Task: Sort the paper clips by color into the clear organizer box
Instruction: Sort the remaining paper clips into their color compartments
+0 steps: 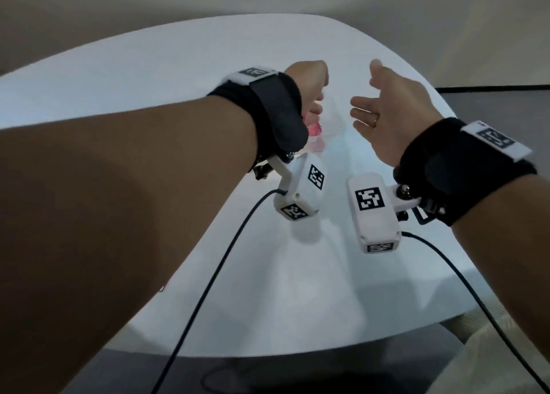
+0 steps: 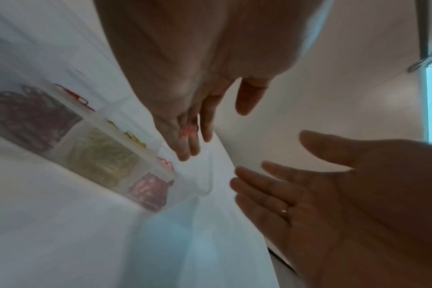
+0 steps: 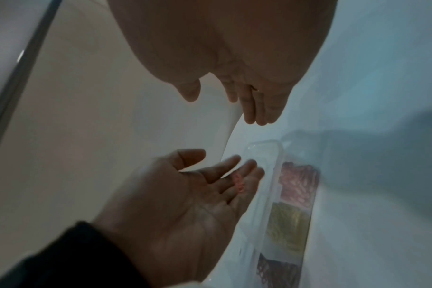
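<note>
The clear organizer box (image 2: 160, 167) lies on the white table, with dark red clips (image 2: 32, 117), yellow clips (image 2: 104, 155) and pink clips (image 2: 148, 191) in separate compartments. In the right wrist view the box (image 3: 266, 187) sits just beyond my left hand (image 3: 225, 165). That hand is palm-up with straight fingers, and a few pink paper clips (image 3: 238, 182) lie on them. The same clips (image 2: 189, 131) show in the left wrist view. My right hand (image 1: 366, 96) hovers open and empty to the right of the left hand (image 1: 315, 104). In the head view the box (image 1: 333, 131) is mostly hidden.
The white table (image 1: 178, 66) spreads around the box, with bare surface to the left and toward me. Its right edge (image 1: 464, 277) drops to a grey floor. Two black cables (image 1: 208, 289) run from the wrist cameras over the near edge.
</note>
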`<state>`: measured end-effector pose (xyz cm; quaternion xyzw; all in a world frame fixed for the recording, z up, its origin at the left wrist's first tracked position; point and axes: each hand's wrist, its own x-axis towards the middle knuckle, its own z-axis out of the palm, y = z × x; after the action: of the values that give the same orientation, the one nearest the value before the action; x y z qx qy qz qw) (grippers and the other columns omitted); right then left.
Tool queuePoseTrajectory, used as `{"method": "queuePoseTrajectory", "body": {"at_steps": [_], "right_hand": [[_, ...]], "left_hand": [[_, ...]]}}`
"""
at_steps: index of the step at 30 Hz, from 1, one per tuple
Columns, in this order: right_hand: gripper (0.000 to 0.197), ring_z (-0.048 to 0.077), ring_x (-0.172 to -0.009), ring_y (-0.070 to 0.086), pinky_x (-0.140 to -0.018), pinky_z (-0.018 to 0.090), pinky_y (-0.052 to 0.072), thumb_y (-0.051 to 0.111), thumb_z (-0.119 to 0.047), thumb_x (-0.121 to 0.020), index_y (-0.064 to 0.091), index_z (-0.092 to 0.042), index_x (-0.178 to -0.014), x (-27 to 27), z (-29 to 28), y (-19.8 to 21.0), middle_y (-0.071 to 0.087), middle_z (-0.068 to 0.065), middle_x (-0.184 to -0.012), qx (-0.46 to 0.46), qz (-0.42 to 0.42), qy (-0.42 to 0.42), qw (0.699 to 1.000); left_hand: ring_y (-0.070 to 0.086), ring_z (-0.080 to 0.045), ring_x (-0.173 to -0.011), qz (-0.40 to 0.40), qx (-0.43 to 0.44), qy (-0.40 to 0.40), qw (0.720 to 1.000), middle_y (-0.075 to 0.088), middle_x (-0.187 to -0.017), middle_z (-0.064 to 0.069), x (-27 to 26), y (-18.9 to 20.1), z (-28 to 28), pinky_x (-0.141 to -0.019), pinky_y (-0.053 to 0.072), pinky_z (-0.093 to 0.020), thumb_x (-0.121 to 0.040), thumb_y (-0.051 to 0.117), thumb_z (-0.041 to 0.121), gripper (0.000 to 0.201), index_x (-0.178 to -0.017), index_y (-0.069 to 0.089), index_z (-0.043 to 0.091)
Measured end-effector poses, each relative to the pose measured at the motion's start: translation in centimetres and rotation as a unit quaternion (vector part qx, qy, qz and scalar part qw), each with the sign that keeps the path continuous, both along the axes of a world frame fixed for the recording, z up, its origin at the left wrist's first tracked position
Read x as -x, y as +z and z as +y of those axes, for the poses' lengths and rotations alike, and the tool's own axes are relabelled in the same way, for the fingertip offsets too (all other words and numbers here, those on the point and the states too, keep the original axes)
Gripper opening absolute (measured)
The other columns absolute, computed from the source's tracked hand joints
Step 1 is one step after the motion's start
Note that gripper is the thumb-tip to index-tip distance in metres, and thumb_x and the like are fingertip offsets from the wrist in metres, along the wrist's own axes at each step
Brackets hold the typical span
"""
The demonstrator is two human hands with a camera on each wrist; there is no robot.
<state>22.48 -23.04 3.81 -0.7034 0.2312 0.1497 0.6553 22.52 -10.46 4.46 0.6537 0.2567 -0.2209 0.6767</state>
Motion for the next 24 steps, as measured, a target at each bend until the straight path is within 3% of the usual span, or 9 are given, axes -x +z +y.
{"method": "queuePoseTrajectory", "body": {"at_steps": [2, 4, 6, 8, 10, 15, 17, 19, 24], "right_hand": [[0.048, 0.017, -0.105, 0.059, -0.088, 0.029, 0.044, 0.051, -0.045, -0.097, 0.048, -0.017, -0.136, 0.4, -1.1, 0.1, 0.061, 0.006, -0.115, -0.001, -0.015, -0.014, 1.000], [0.044, 0.013, -0.103, 0.060, -0.085, 0.027, 0.043, 0.051, -0.044, -0.096, 0.051, -0.019, -0.132, 0.9, -1.8, 0.4, 0.062, 0.003, -0.112, 0.015, -0.037, -0.021, 0.999], [0.032, 0.010, -0.100, 0.061, -0.087, 0.026, 0.046, 0.052, -0.040, -0.093, 0.060, -0.023, -0.119, 1.4, -2.2, 0.6, 0.065, -0.002, -0.107, 0.042, -0.074, -0.032, 0.996], [0.013, 0.009, -0.089, 0.062, -0.090, 0.027, 0.049, 0.055, -0.031, -0.086, 0.065, -0.027, -0.092, 2.2, -2.1, 0.8, 0.068, -0.006, -0.095, 0.074, -0.128, -0.035, 0.988], [0.017, 0.008, -0.079, 0.060, -0.083, 0.025, 0.050, 0.051, -0.018, -0.078, 0.065, -0.027, -0.073, 3.5, -1.2, 0.9, 0.067, -0.008, -0.081, 0.108, -0.179, -0.013, 0.978], [0.033, 0.013, -0.073, 0.061, -0.066, 0.030, 0.048, 0.044, -0.003, -0.067, 0.066, -0.023, -0.053, 7.2, 3.9, -0.9, 0.068, -0.008, -0.066, 0.163, -0.188, 0.111, 0.962], [0.031, 0.014, -0.083, 0.063, -0.075, 0.033, 0.053, 0.047, -0.008, -0.071, 0.070, -0.024, -0.058, 8.5, 6.3, -2.4, 0.071, -0.008, -0.074, 0.201, -0.156, 0.213, 0.943], [0.033, 0.016, -0.094, 0.063, -0.081, 0.027, 0.050, 0.050, -0.006, -0.083, 0.075, -0.026, -0.080, 9.9, 8.6, -3.7, 0.072, -0.002, -0.104, 0.254, -0.129, 0.335, 0.898], [0.056, 0.019, -0.145, 0.025, -0.112, 0.019, 0.012, 0.040, 0.004, -0.091, 0.046, -0.016, -0.143, 11.3, 12.8, -4.9, 0.028, 0.003, -0.158, 0.383, -0.165, 0.572, 0.706]], "left_hand": [[0.044, -0.024, -0.071, 0.008, -0.004, -0.028, 1.000, 0.044, -0.088, -0.010, 0.0, -0.3, -0.3, -0.066, 0.042, -0.025, -0.094, 0.044, 0.020, 0.015, -0.099, 0.048, 0.007], [0.032, -0.019, -0.058, 0.005, -0.003, -0.033, 0.999, 0.033, -0.073, -0.005, 0.4, -0.3, -0.1, -0.050, 0.036, -0.019, -0.095, 0.044, 0.023, 0.011, -0.093, 0.043, 0.012], [0.041, -0.020, -0.063, -0.008, -0.006, -0.039, 0.999, 0.042, -0.078, -0.008, 0.9, -0.3, 0.4, -0.042, 0.043, -0.018, -0.094, 0.047, 0.025, 0.013, -0.101, 0.046, 0.015], [0.056, -0.022, -0.088, -0.044, -0.043, -0.060, 0.996, 0.058, -0.103, -0.009, 1.5, -0.1, 1.4, -0.069, 0.057, -0.029, -0.093, 0.050, 0.023, 0.024, -0.113, 0.057, 0.011], [0.059, -0.020, -0.086, -0.092, -0.110, -0.103, 0.984, 0.066, -0.104, -0.008, 2.7, 0.4, 3.1, -0.086, 0.053, -0.033, -0.092, 0.050, 0.017, 0.025, -0.111, 0.064, 0.007], [0.063, -0.015, -0.076, -0.119, -0.313, -0.188, 0.923, 0.072, -0.089, -0.003, 7.4, 1.3, 9.6, -0.072, 0.056, -0.026, -0.086, 0.055, 0.012, 0.019, -0.097, 0.071, 0.010], [0.065, -0.014, -0.074, -0.083, -0.358, -0.210, 0.906, 0.072, -0.082, 0.000, 9.8, 1.0, 12.3, -0.068, 0.057, -0.026, -0.084, 0.056, 0.011, 0.017, -0.093, 0.070, 0.013], [0.065, -0.014, -0.067, -0.035, -0.397, -0.247, 0.883, 0.072, -0.077, 0.000, 12.4, 0.2, 14.5, -0.064, 0.057, -0.026, -0.082, 0.059, 0.011, 0.015, -0.090, 0.071, 0.013], [0.062, -0.014, -0.057, 0.039, -0.453, -0.300, 0.839, 0.070, -0.066, 0.001, 18.4, -3.1, 16.8, -0.057, 0.052, -0.022, -0.078, 0.069, 0.022, 0.010, -0.078, 0.073, 0.013]]}}
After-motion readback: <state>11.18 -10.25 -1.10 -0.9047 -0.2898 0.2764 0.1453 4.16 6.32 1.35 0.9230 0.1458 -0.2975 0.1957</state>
